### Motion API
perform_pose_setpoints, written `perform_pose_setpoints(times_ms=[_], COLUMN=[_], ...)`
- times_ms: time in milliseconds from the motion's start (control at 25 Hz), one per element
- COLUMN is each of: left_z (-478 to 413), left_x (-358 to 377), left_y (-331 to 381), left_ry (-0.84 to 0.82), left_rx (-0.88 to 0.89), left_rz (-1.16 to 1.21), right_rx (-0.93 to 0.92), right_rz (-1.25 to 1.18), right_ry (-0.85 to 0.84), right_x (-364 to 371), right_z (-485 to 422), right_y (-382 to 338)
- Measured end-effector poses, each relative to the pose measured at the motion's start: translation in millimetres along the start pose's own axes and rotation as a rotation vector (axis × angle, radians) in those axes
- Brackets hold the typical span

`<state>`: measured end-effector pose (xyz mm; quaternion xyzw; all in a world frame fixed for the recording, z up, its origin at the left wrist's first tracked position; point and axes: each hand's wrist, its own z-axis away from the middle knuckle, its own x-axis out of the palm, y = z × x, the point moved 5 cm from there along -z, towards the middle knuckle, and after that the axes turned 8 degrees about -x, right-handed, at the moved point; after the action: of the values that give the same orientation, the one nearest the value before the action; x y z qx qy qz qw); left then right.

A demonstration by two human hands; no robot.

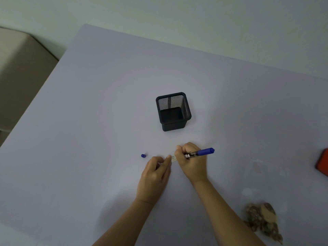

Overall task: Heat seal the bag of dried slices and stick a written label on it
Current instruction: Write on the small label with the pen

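Note:
My right hand (pixel 190 161) grips a blue marker (pixel 200 153), its tip down at a small white label (pixel 173 158) on the table. My left hand (pixel 156 172) pins the label's left end with its fingertips. The marker's blue cap (pixel 143 155) lies loose on the table to the left of my hands. A clear bag of brown dried slices (pixel 262 219) lies at the lower right, its transparent upper part reaching up toward the middle right.
An empty black mesh pen holder (pixel 173 110) stands beyond my hands at the middle of the pale table (pixel 88 121). A red object (pixel 323 163) is cut off by the right edge. A beige seat (pixel 21 68) is off the table's left side.

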<state>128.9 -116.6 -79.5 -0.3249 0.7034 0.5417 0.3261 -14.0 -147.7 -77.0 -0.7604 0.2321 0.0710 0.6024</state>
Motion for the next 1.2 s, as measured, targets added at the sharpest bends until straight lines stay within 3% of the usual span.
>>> perform_pose_setpoints(times_ms=[1200], left_z=[-3.1], left_x=[-4.2], left_y=[4.7], left_ry=[0.007], left_rx=[0.003], left_rz=[-0.008], right_rx=[0.011], right_rz=[-0.005], right_ry=[0.009], right_x=[-1.1], right_z=[-0.3], right_y=[-0.1])
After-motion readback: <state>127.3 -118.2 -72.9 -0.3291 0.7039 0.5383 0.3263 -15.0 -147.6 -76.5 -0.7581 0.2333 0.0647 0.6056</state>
